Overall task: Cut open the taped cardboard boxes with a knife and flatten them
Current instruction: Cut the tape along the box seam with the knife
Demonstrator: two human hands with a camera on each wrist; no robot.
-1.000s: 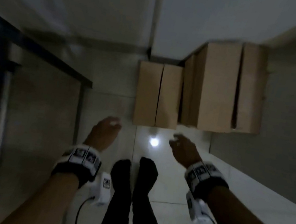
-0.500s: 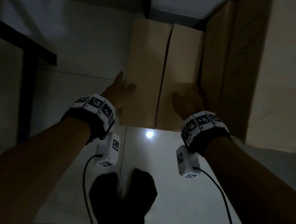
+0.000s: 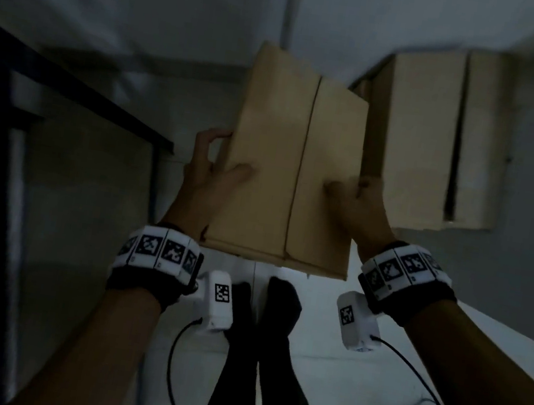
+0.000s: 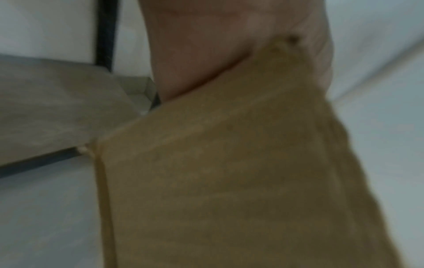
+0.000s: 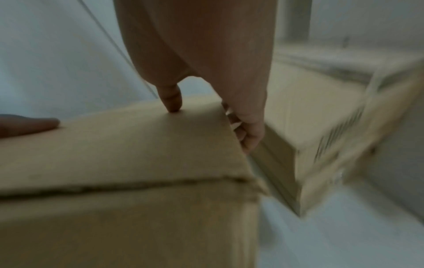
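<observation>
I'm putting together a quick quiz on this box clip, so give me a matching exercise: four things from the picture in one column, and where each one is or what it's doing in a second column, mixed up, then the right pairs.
Things:
1. left hand
2. right hand
3. smaller box
4. bigger box

Places or states:
A. held up between both hands
B. on the floor by the wall, untouched
C. grips the smaller box's left edge, thumb on top
D. grips the smaller box's right edge, thumb on top

Pairs: 1-C, 2-D, 3-A, 4-B

Dim room; pale tiled floor (image 3: 371, 374); black-framed table (image 3: 78, 87) at left.
</observation>
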